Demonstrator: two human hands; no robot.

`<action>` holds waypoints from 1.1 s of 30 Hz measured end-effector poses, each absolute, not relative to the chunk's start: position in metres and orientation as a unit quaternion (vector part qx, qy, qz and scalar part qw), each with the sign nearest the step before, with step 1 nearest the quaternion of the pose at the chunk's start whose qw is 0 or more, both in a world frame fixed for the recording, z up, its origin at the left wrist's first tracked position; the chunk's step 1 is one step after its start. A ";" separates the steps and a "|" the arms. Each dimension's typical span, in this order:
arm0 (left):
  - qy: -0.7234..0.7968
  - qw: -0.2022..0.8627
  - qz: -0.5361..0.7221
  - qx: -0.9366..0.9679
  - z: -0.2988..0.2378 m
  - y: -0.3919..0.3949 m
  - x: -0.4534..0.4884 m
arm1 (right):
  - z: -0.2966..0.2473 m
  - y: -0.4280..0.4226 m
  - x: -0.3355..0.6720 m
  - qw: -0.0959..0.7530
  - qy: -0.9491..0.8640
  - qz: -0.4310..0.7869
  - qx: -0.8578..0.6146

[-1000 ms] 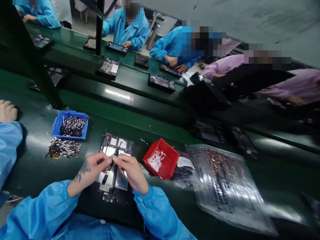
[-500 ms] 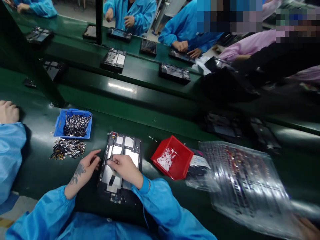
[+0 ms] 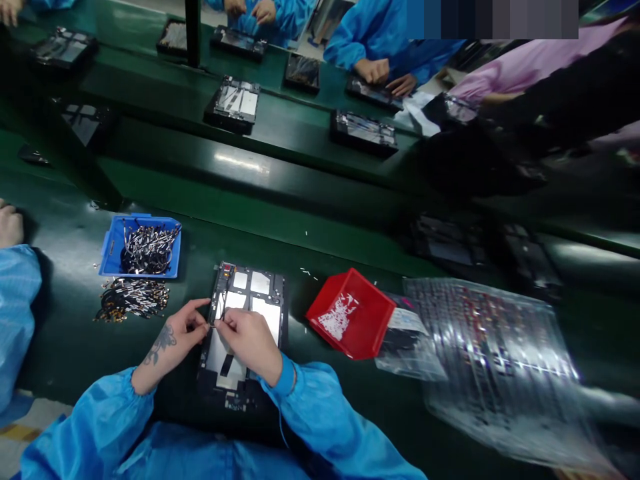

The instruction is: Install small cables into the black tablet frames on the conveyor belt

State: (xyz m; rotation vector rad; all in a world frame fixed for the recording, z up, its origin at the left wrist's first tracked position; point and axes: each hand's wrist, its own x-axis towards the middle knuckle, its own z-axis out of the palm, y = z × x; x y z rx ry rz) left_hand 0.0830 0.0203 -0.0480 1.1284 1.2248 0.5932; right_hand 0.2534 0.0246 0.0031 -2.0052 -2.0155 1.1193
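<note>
An opened tablet chassis [image 3: 254, 293] with silver shields lies on the green bench in front of me. My left hand [image 3: 176, 333] and my right hand [image 3: 249, 340] meet over its left edge, fingertips pinching a small thin part [image 3: 214, 325] between them. The part is too small to identify. Both of my arms wear blue sleeves.
A blue tray [image 3: 113, 243] of small cables stands to the left, with a loose pile of cables [image 3: 131, 298] below it. A red tray [image 3: 370, 315] with white bits sits to the right, beside plastic bags of parts [image 3: 493, 357]. More tablets ride the belt; other workers sit opposite and at left.
A second ago both hands pinched the part above the chassis middle. They parted, then met again at the chassis's left edge. The view tilted down slightly.
</note>
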 end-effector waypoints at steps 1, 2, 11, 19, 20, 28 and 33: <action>0.532 0.639 0.259 0.491 -0.050 0.020 0.083 | 0.003 0.024 0.254 0.044 -0.658 0.369 -0.655; 0.529 0.645 0.258 0.488 -0.051 0.019 0.083 | 0.003 0.024 0.254 0.046 -0.657 0.372 -0.654; 0.530 0.672 0.249 0.454 -0.048 0.021 0.085 | -0.002 0.017 0.256 0.096 -0.653 0.387 -0.644; 0.527 0.674 0.247 0.455 -0.046 0.023 0.086 | -0.005 0.016 0.257 0.112 -0.658 0.381 -0.640; 0.529 0.669 0.245 0.462 -0.047 0.023 0.086 | -0.005 0.015 0.257 0.118 -0.662 0.378 -0.637; 0.569 0.567 0.261 0.535 -0.043 0.016 0.092 | -0.012 0.013 0.253 0.293 -0.661 0.451 -0.523; 0.560 0.476 0.323 0.596 -0.040 0.011 0.094 | -0.016 0.019 0.264 0.287 -0.605 0.441 -0.598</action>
